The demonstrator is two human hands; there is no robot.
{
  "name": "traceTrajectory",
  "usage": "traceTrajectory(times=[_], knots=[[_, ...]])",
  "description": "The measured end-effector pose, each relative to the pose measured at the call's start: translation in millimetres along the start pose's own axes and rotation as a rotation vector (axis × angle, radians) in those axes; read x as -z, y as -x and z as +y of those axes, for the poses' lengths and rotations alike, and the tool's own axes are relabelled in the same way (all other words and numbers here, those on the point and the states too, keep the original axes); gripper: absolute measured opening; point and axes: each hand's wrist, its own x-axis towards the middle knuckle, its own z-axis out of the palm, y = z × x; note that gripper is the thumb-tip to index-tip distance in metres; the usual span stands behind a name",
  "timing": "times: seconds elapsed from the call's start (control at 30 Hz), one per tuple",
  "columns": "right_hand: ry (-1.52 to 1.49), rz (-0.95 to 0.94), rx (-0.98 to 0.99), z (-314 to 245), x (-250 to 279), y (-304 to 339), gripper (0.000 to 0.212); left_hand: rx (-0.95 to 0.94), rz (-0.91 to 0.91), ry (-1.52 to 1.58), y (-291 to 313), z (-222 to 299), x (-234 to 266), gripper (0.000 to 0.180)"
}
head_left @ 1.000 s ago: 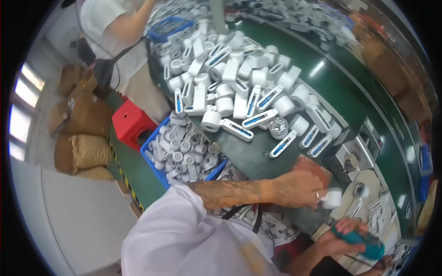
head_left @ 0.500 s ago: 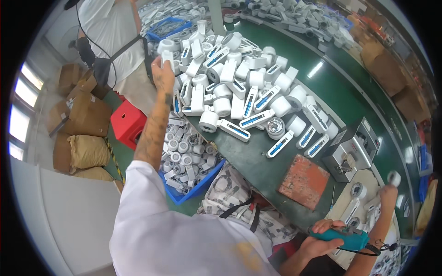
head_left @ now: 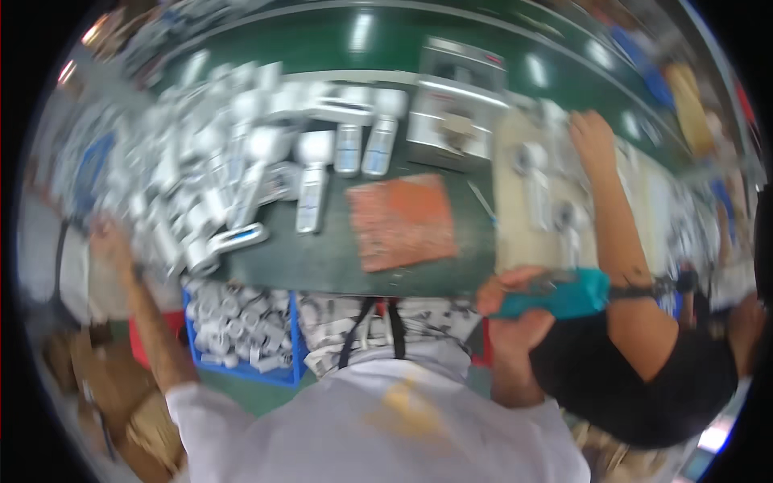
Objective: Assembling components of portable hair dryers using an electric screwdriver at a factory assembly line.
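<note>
My right hand (head_left: pixel 518 322) is wrapped round a teal handheld power tool (head_left: pixel 581 294), which points right, near the table's front edge. At the far left my left hand (head_left: pixel 111 241) is beside the pile of white handheld units (head_left: pixel 181 173) with round heads and long handles. Motion smears its fingers, and I cannot make out whether anything is in them. Several units lie apart from the pile, among them an upright one (head_left: pixel 310 185) with a blue-striped handle. An orange-red worn square block (head_left: pixel 403 221) lies on the green table in front of me.
A metal box-shaped machine (head_left: pixel 455 105) stands behind the block. A blue crate (head_left: pixel 296 342) of white parts sits below the table edge. On my right, a person in black (head_left: pixel 644 374) reaches a hand (head_left: pixel 594 141) over a beige mat (head_left: pixel 511 217) holding several units.
The view has swung right, so the pile and crate appear farther left. My left hand, earlier on a white part at the pile, is now blurred. My right hand still holds the teal tool.
</note>
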Motion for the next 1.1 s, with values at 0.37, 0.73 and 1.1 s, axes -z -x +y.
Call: traceTrajectory(times=[0.37,0.73,1.1], knots=[[-0.120,0.004,-0.074,-22.1,38.8,12.0,0.078,-0.751,-0.859,0.405,341.8,559.2,-261.4,0.033],[-0.074,0.038,-0.070,-34.0,57.5,28.7,0.074,-0.825,-0.933,-0.060,422.5,610.0,-425.3,0.065],[0.041,0.060,-0.079,-24.2,50.4,-2.2,0.080,-0.866,-0.835,0.369,358.0,552.5,-288.9,0.028]])
